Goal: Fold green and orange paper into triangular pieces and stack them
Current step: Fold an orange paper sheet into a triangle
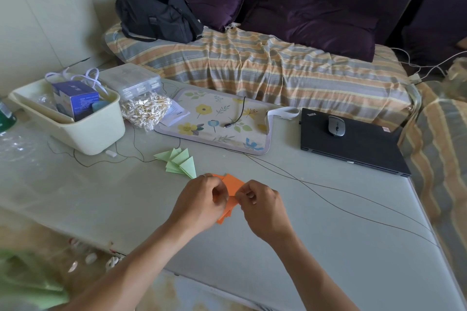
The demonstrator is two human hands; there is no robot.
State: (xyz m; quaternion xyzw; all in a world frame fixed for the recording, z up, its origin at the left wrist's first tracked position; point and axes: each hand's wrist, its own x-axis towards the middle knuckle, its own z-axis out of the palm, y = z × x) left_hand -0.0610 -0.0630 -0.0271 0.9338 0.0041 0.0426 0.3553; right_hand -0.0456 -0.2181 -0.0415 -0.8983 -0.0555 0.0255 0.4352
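Observation:
An orange paper piece (233,183) is held just above the pale table (328,247), near its middle. My left hand (199,203) pinches its left side with curled fingers. My right hand (262,206) pinches its right edge. More orange paper (223,217) pokes out below my hands, partly hidden by them. A fanned pile of folded green triangles (180,163) lies on the table just up and left of my hands.
A cream tub (83,131) with a blue box stands at the left, a bag of cotton swabs (144,111) beside it. A floral mat (217,124) and a black laptop (353,144) with a mouse lie behind. Thin cables (336,199) cross the table.

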